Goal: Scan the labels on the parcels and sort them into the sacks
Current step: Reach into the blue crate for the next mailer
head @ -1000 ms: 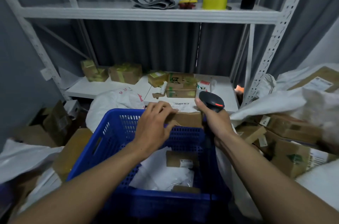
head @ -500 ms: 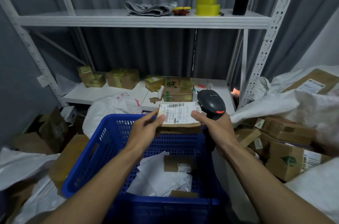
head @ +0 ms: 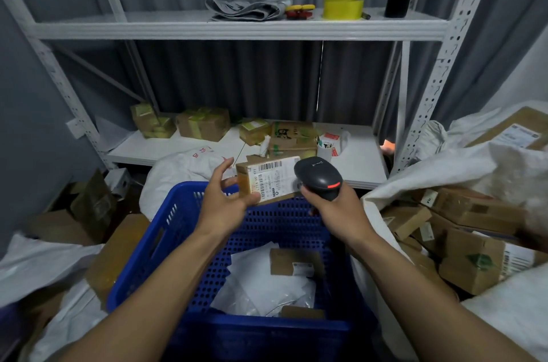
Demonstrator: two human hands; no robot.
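My left hand [head: 223, 205] holds a small brown cardboard parcel [head: 268, 180] above the far rim of a blue plastic crate [head: 166, 240], its white barcode label facing me. My right hand [head: 333, 207] grips a black handheld scanner [head: 318, 178] with a red strip, its head right beside the label. Inside the crate lie a white poly mailer [head: 258, 278] and a flat brown parcel [head: 292, 262]. A white sack [head: 184, 166] stands behind the crate. Another white sack [head: 421, 181] at the right holds several brown boxes.
A white metal rack stands ahead; its lower shelf [head: 166, 148] carries several taped boxes and a cup, its upper shelf [head: 237, 26] yellow tape rolls, folded cloth and a black bottle. Cardboard boxes [head: 89, 207] and white sacks lie on the floor at the left.
The parcel came up from the crate's far rim and turned its label toward me. My right hand brought the scanner's head in beside the label.
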